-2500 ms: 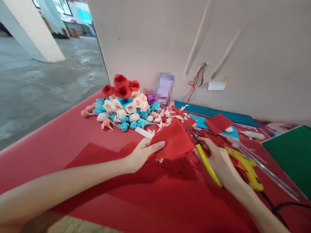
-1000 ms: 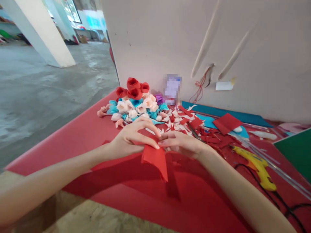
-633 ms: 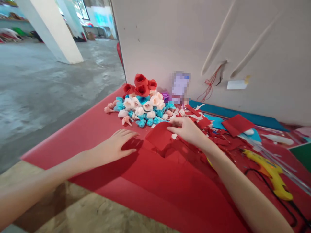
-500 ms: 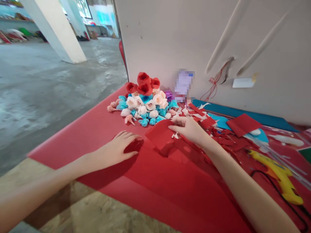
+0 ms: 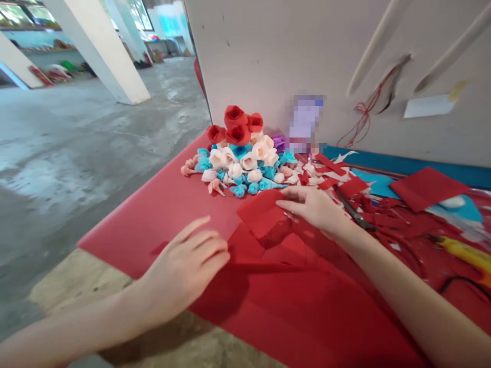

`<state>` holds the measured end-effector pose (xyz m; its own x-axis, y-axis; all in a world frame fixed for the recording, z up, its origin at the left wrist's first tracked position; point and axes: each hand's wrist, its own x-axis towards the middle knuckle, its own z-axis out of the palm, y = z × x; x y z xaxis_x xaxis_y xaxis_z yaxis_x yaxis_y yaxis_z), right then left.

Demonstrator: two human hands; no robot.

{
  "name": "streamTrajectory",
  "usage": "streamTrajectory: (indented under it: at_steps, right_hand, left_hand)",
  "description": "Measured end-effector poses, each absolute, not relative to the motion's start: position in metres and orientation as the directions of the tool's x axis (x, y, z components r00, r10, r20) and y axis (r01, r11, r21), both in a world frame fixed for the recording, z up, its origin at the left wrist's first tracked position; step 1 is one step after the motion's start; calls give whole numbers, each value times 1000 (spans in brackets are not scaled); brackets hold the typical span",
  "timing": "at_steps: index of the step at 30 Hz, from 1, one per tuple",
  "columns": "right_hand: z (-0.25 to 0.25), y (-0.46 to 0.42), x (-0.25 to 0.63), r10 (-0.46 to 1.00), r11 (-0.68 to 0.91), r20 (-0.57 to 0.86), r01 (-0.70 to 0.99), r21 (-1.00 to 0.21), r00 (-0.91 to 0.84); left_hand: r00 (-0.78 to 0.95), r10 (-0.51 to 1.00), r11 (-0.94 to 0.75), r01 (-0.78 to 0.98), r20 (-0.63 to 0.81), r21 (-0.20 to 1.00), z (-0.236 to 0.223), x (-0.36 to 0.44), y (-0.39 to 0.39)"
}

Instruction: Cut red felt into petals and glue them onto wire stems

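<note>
My right hand (image 5: 312, 207) pinches the edge of a small cut piece of red paper (image 5: 261, 212) between thumb and fingers, holding it just above the table. My left hand (image 5: 192, 260) hovers to the left, fingers loosely spread and nothing in them. Beneath both hands lies a large red sheet (image 5: 307, 312). Beyond the held piece stands a heap of paper flowers: red ones (image 5: 236, 134) on top, white ones (image 5: 249, 159) and blue ones (image 5: 240, 190) lower down.
Scissors (image 5: 358, 214) lie among red and white paper scraps (image 5: 406, 222) right of my hand. A yellow glue gun (image 5: 466, 255) rests at the far right. Behind, a pale panel (image 5: 276, 56) rises, with a pixelated phone-like object (image 5: 306, 122) against it. Red wires (image 5: 364, 115) hang there.
My left hand has lifted off the red surface and come closer, lower in view. My right hand keeps its pinch on the red paper. The view has shifted leftward, uncovering the scissors.
</note>
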<state>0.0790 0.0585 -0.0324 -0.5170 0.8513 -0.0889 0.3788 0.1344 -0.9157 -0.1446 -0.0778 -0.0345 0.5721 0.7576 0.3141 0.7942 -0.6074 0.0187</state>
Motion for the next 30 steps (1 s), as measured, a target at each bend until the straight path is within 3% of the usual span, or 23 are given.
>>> streamTrajectory:
  at_steps: [3, 9, 17, 26, 30]
  right_hand:
    - [-38, 55, 74, 825, 154, -95, 383, -911, -558]
    - [-51, 45, 61, 782, 214, -131, 460, -862, -609]
    - [-70, 40, 57, 786, 354, -105, 582, -732, -609]
    - [-72, 36, 56, 753, 464, -49, 582, -668, -656]
    - [-60, 39, 61, 772, 493, 11, 588, -641, -635]
  left_hand:
    - [658, 654, -708, 706, 374, -5, -32, -141, -112]
    - [699, 629, -739, 673, 339, -16, -39, -147, -139]
    - [697, 643, -723, 689, 317, -49, -39, -151, -128]
    - [620, 665, -630, 765, 416, -133, -31, -151, -88]
    - [575, 697, -613, 788, 429, -60, -40, -151, -73]
